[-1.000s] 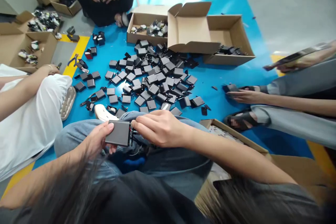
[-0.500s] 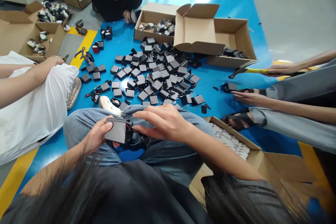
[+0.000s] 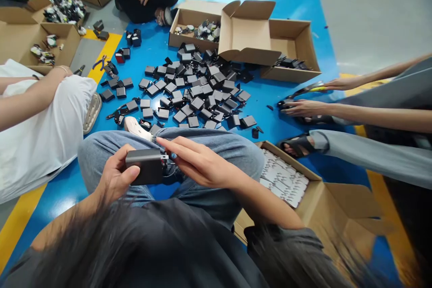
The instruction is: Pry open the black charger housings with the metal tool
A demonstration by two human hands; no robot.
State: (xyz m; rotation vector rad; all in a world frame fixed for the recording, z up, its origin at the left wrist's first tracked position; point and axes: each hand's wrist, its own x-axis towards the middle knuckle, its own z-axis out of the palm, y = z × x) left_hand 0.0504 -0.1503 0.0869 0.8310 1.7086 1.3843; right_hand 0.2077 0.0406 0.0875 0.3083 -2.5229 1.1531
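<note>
A: Change over the last half second?
B: The dark grey rectangular casing has rolled in the grip. Earlier its broad face was turned up, pale in the light, with red wire at the end; now a narrow side is uppermost and a darker broad face is turned to the wearer. The right hand now has its fingers flatter and closer together. At far right, a co-worker's yellow-handled pliers are lower, near that person's other hand.
A: Casing relative to the fingers?
B: Held above the lap, between the hands. The left hand is clamped on its left end, thumb along the near face, other fingers curled over the top and behind. The right fingers are at the opposite end, beside a small bright metal piece that juts out. Whether they pinch it, I cannot tell.
A: Materials and shapes?
B: Casing: smooth, matt, straight-edged, plastic-looking. Below it, faded blue denim jeans, creased. Beyond, a loose pile of similar grey casings on a glossy blue floor. Beside the right knee, an open brown cardboard box holds white pieces in rows.
</note>
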